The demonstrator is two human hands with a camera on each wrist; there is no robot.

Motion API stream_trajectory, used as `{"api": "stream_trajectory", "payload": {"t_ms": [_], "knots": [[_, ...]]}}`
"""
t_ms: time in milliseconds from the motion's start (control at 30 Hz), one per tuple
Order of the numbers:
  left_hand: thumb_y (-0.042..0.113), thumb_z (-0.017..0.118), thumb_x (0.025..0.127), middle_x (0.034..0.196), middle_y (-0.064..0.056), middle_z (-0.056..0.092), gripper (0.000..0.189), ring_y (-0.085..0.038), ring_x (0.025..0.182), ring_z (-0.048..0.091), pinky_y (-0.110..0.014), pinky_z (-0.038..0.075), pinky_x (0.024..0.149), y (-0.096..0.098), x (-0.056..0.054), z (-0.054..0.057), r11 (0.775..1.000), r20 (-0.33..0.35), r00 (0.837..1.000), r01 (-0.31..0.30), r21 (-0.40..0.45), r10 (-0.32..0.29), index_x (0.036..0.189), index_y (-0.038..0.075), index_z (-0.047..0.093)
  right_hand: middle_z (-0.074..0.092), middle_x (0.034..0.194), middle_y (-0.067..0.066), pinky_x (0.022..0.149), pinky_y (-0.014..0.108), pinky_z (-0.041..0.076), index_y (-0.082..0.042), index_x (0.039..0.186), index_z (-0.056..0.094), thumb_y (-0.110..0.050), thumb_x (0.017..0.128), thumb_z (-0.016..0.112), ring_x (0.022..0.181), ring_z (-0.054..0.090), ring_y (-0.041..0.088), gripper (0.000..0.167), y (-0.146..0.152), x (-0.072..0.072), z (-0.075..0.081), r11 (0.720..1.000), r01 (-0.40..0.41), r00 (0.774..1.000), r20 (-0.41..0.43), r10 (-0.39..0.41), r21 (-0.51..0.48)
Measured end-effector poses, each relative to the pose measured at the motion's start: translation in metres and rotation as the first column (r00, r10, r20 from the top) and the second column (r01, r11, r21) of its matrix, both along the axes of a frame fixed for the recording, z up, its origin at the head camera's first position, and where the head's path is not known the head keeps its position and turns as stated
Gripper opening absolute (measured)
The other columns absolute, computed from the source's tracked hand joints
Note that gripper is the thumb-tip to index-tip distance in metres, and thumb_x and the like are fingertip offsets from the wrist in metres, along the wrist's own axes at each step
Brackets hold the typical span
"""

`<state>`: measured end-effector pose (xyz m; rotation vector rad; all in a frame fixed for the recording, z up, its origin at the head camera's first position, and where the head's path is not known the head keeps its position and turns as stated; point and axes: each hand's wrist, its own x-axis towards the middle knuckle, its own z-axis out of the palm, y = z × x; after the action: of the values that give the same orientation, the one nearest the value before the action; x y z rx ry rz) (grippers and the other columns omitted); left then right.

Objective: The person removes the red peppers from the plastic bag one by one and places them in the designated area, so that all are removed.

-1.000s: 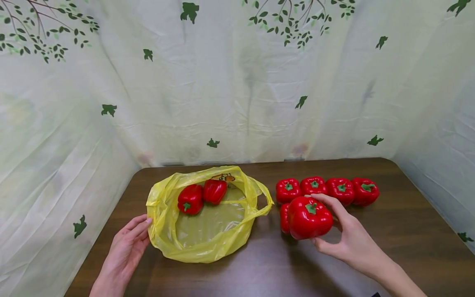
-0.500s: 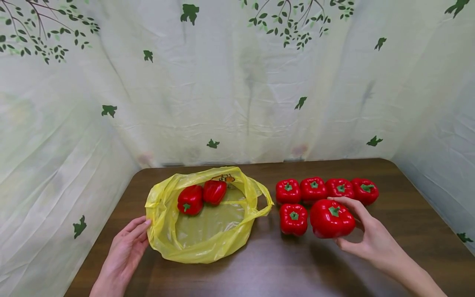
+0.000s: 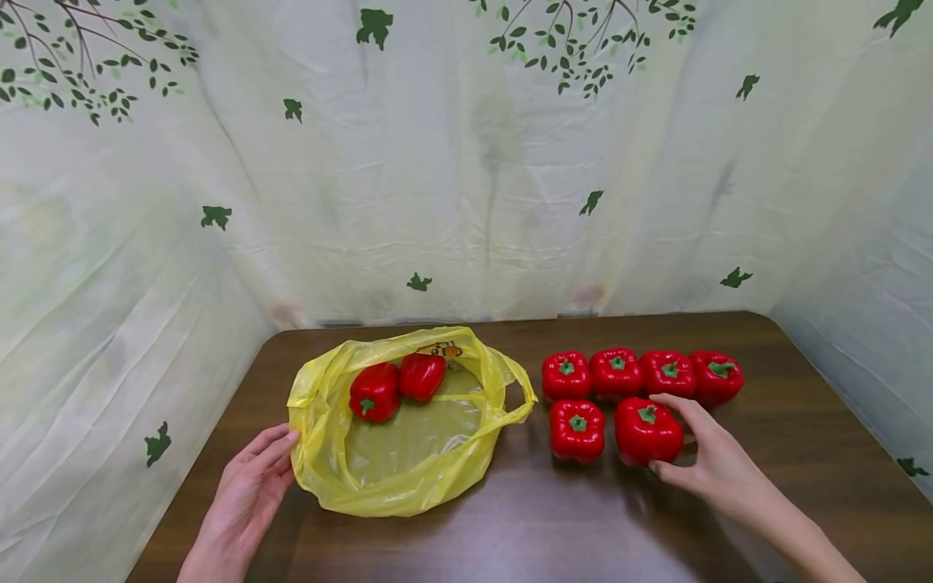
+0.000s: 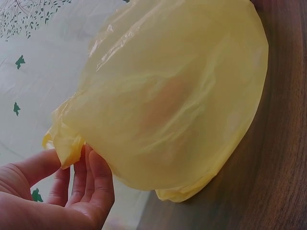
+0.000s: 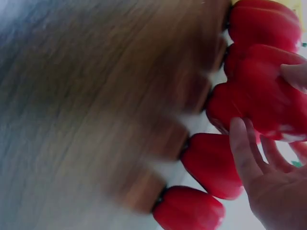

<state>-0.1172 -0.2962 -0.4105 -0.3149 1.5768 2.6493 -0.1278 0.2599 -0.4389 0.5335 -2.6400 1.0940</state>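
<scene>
In the head view my left hand [image 3: 244,490] is at the left rim of a yellow plastic bag [image 3: 415,490]. Its thumb and fingers pinch a gathered edge of the bag [image 4: 163,105], as the left wrist view shows. Inside the bag two red bell peppers [image 3: 374,393] lie at the back left. My right hand [image 3: 710,461] holds another red bell pepper [image 3: 641,441] between thumb and fingers, low over the table, stem up. Just left of it stands a matching pepper [image 3: 577,433]. From the right wrist, the held bell pepper [image 5: 268,91] overlaps the others.
Several more red peppers [image 3: 615,371] form a row behind the held one, stems showing. The bag's handle loop [image 3: 523,397] sticks out toward them. The brown wooden table [image 3: 510,534] ends at the back against a hanging leaf-print curtain [image 3: 481,202].
My right hand has carried its bell pepper rightward, away from in front of the left pepper, then lowered it toward the table. The left hand and bag have barely moved.
</scene>
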Motion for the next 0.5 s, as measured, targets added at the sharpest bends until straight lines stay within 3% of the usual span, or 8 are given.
{"api": "stream_trajectory", "payload": {"t_ms": [267,500], "knots": [[0.006,0.057,0.100,0.106,-0.002,0.067,0.015,-0.014,0.098,0.065,-0.029,0.053,0.085,-0.001,0.000,-0.002,1.000,-0.003,1.000,0.003,0.007,-0.003,0.102,0.010,0.071,0.053,0.127,0.007,0.073,0.026,0.056,-0.010,0.137,0.046,-0.002,0.070,0.087,0.098,0.057,0.016,0.079,-0.004,-0.011,-0.011,1.000,-0.002,0.998,0.067,0.001,0.008],[0.007,0.057,0.100,0.106,-0.001,0.068,0.015,-0.014,0.099,0.066,-0.030,0.054,0.084,-0.001,0.000,-0.002,1.000,-0.014,1.000,0.010,-0.002,-0.010,0.103,0.011,0.071,0.053,0.127,0.010,0.074,0.027,0.055,-0.009,0.138,0.046,0.002,0.069,0.086,0.100,0.056,0.021,0.080,-0.009,-0.016,-0.014,1.000,0.015,0.999,0.050,-0.017,0.027]]}}
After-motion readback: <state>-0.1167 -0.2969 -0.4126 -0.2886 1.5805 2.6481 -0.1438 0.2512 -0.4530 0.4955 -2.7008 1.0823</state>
